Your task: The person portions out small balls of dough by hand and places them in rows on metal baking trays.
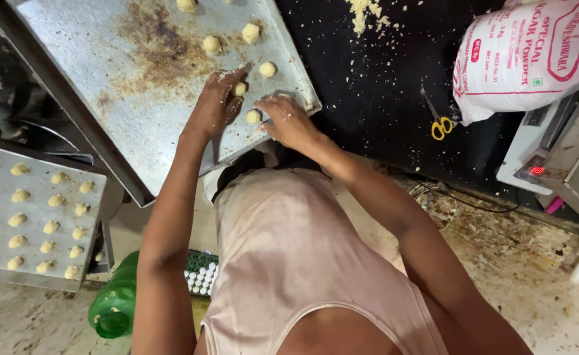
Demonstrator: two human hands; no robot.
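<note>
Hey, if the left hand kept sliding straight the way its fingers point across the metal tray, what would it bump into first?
Probably the dough ball at the left hand's fingertips, on the baking tray; they look touching already.

I'm looking down on a black worktop (381,85) that carries a big metal baking tray (105,59), stained brown in the middle, with a few pale dough balls (251,31) sitting on it. Loose crumbs (365,13) are scattered over the black surface, yellow-handled scissors (439,121) lie beside a white-and-pink sack (532,56), and a white scale (532,148) sits at the worktop's edge. Down on the dirty floor (519,263) I see a green plastic bottle (115,306).
</note>
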